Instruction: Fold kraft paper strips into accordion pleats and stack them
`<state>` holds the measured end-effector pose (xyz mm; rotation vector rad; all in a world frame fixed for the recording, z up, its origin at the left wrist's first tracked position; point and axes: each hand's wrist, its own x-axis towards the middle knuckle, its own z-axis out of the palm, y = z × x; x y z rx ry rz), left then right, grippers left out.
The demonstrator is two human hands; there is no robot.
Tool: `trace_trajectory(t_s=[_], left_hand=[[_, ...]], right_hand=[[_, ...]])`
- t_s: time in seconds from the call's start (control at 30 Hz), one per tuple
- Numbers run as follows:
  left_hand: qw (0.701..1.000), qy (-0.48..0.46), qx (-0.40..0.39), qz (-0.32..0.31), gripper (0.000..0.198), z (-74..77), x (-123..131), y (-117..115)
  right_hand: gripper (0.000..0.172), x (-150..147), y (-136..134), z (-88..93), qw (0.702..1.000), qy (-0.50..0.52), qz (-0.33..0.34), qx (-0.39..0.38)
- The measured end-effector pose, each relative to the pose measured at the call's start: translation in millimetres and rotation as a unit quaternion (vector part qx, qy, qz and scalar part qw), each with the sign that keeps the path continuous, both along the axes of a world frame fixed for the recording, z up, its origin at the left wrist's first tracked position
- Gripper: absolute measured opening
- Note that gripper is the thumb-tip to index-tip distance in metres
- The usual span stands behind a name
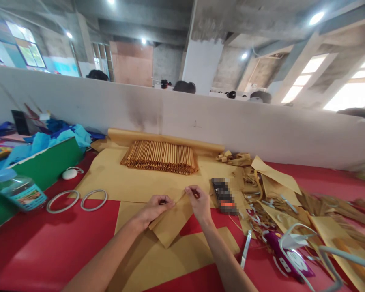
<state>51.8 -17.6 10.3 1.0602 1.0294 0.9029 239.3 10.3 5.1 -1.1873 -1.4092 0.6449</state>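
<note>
A: What do the two hands hold?

B: Centre foreground: the left hand [156, 207] and right hand [201, 203] pinch, thumb against finger, the upper edge of one brown paper piece [170, 224]. The piece hangs tilted between them, a corner pointing toward the wearer.

A: And what lies about it?

B: Beyond the hands, a pleated paper stack [159, 156] rests on a large brown sheet [101, 172], itself spread over the red tabletop [88, 247]. Right: a dark, partly blurred device [222, 188] near the right hand; below it, a slender metal tool [246, 248]; farther out, paper scraps [275, 186]. Left: two pale rings [94, 209], side by side, and a clear bottle [21, 190] with a blue label.
</note>
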Motion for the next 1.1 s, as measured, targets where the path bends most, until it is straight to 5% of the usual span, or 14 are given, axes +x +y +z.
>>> trace_trajectory(t_s=[0.53, 0.63, 0.73, 0.87, 1.1], left_hand=[[0.977, 0.118, 0.175, 0.01, 0.046, -14.3, -9, 11], [0.954, 0.189, 0.232, 0.007, 0.035, -11.0, -10, 9], [0.897, 0.302, 0.321, 0.034, 0.015, -5.1, -9, 3], [0.834, 0.373, 0.404, 0.053, 0.025, -1.5, -4, -3], [0.862, 0.314, 0.393, 0.062, 0.032, 1.5, -5, -1]], right_hand=[[0.039, 7, 5, -3.4, 0.999, 0.026, -0.037, -0.009], [0.039, 6, 6, -4.3, 0.998, 0.059, 0.007, -0.032], [0.039, 3, 5, -4.8, 0.994, 0.085, 0.056, -0.046], [0.04, -5, 2, -4.4, 0.988, 0.097, 0.104, -0.063], [0.042, -8, -5, -2.2, 0.965, 0.142, 0.187, -0.119]])
